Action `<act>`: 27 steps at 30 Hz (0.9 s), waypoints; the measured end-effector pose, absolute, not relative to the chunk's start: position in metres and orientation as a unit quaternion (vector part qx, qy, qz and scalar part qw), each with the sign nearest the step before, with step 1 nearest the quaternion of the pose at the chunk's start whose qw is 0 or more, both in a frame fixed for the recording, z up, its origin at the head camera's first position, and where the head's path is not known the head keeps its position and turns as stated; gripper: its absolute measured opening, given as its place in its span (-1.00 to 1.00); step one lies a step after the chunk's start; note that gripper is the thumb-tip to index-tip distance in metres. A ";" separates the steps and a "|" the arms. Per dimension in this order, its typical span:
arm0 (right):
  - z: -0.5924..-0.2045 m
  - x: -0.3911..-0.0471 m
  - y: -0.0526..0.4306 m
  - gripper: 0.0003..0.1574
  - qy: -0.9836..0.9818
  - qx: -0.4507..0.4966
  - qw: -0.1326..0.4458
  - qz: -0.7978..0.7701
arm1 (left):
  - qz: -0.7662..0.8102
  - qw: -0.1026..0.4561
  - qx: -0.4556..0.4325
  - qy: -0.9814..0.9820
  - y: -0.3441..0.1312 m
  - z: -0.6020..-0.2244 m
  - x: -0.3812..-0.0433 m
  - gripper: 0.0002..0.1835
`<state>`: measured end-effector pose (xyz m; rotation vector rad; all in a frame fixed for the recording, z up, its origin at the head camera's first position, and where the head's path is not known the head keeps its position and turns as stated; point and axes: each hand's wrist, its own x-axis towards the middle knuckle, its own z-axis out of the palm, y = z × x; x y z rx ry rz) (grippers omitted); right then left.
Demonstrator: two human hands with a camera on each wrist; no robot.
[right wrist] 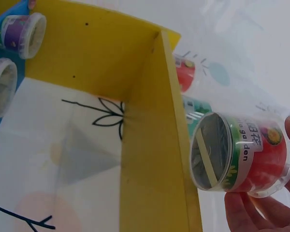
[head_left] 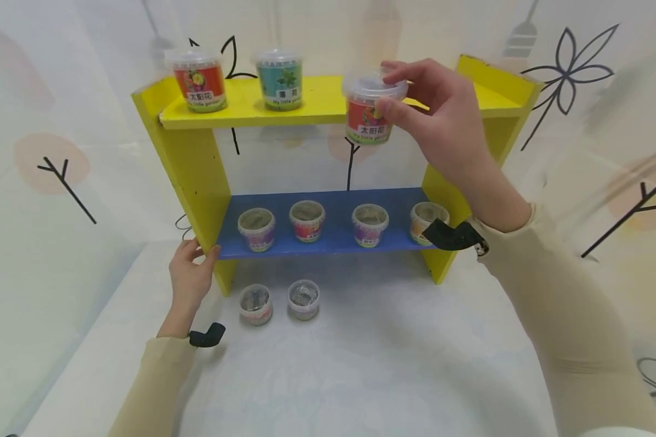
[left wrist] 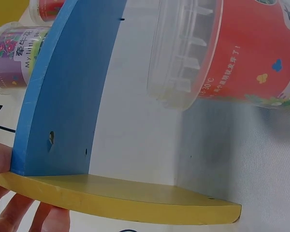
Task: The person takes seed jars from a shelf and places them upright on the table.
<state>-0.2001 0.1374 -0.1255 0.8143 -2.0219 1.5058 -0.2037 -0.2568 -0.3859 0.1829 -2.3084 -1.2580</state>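
Observation:
My right hand [head_left: 443, 115] pinches a small lidded plastic cup [head_left: 367, 124] with a red flower label by its lid, in front of the upper yellow board. In the right wrist view the base of this cup [right wrist: 251, 154] shows a pale strip inside, close to the board's edge. My left hand [head_left: 191, 273] grips the left side of the yellow and blue shelf [head_left: 188, 176] low down, at the blue board's corner. In the left wrist view its thumb [left wrist: 0, 157] lies by the blue board while the fingers curl behind the yellow side panel.
On the top board stand a red-labelled cup [head_left: 201, 82] and a teal-labelled cup [head_left: 280, 82]. Several cups, such as a purple-labelled one [head_left: 369, 227], line the blue board [head_left: 333, 200]. Two more cups, the left one [head_left: 256, 305] reddish, sit on the white table [head_left: 388, 364] before the shelf.

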 end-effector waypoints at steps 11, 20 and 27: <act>-0.152 -0.187 0.138 -0.65 -0.752 0.307 0.224 0.538 | -0.465 0.243 0.072 -0.848 -0.257 -0.388 -0.205 -0.51; -0.179 -0.181 0.143 -0.63 -0.747 0.324 0.197 0.546 | -0.464 0.260 0.054 -0.845 -0.258 -0.389 -0.205 -0.54; -0.204 -0.182 0.147 -0.62 -0.765 0.327 0.183 0.524 | -0.468 0.257 0.058 -0.843 -0.258 -0.388 -0.205 -0.54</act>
